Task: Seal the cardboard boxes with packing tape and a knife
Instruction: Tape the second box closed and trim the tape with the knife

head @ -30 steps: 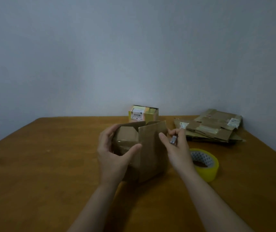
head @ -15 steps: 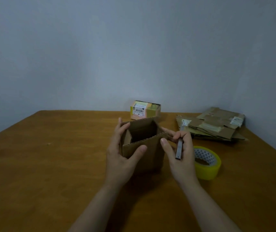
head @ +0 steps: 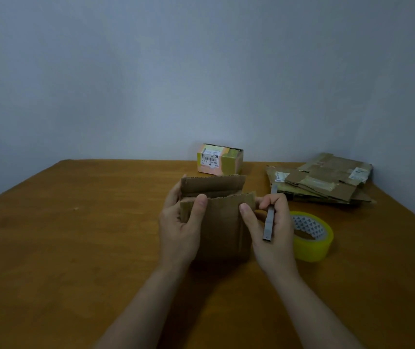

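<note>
Head view: on the wooden table (head: 75, 248), the left hand (head: 180, 230) grips the left side of an open-topped cardboard box (head: 224, 230), thumb on its near flap. A small labelled box (head: 220, 160) stands behind. The right hand (head: 273, 241), thumb against the cardboard box's right edge, curls its fingers round a knife (head: 268, 222). A tape roll (head: 313, 244) lies just right of it, with flattened cardboard (head: 327, 183) beyond.

I see a brown wooden table (head: 75, 248) filling my lower view, its far edge against a plain blue-grey wall (head: 176, 71). Past the table's far right corner a second wall (head: 408, 96) meets the first; the light is dim.
</note>
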